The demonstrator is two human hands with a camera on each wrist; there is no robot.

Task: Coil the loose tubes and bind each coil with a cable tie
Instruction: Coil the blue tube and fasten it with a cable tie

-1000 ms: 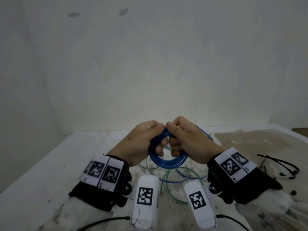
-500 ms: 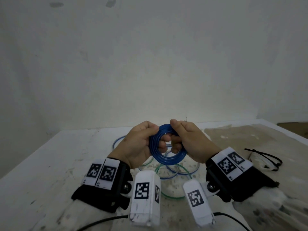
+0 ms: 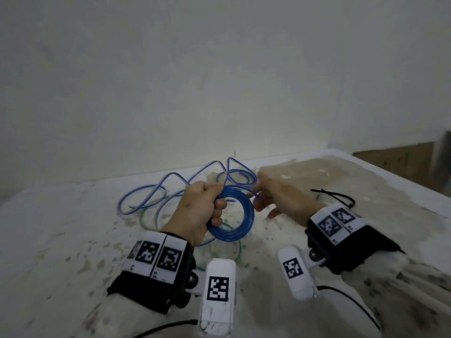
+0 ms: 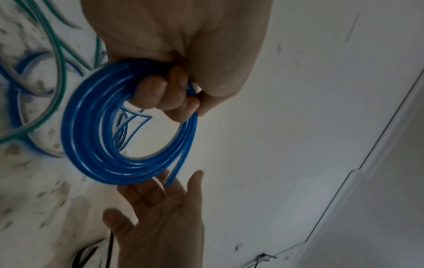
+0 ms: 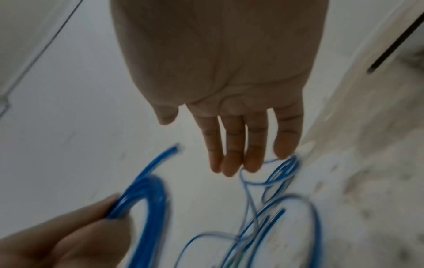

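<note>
1. A blue coil (image 3: 230,214) of several turns is held above the counter (image 3: 61,240) by the left hand (image 3: 197,211), whose fingers (image 4: 158,94) are curled round the upper left part of the coil, with the thumb pressed on top.
2. One free end (image 4: 176,170) of the tube is seen sticking out from the coil on the side away from the gripping fingers.
3. The right hand (image 3: 280,198) is held just beside the coil, on the side opposite the left hand; its fingers (image 5: 231,150) are stretched nearly straight and close together, and nothing is gripped by them.
4. In the left wrist view the right palm is seen facing the coil, just short of the free end; whether they touch cannot be told.
5. A loose blue tube (image 3: 151,191) is spread in wide loops on the counter beyond the coil, toward the wall (image 3: 219,81).
6. In the right wrist view the right fingertips are seen very near one thin loop of that loose tube; contact cannot be confirmed, as the view is blurred.
7. A green tube (image 3: 238,250) is lying on the counter under the coil, partly hidden by it and by the left wrist.
8. Black cable ties (image 3: 339,197) are lying on the counter beyond the right hand, well apart from the coil.
9. The counter surface is seen stained and speckled around the coil.
</note>
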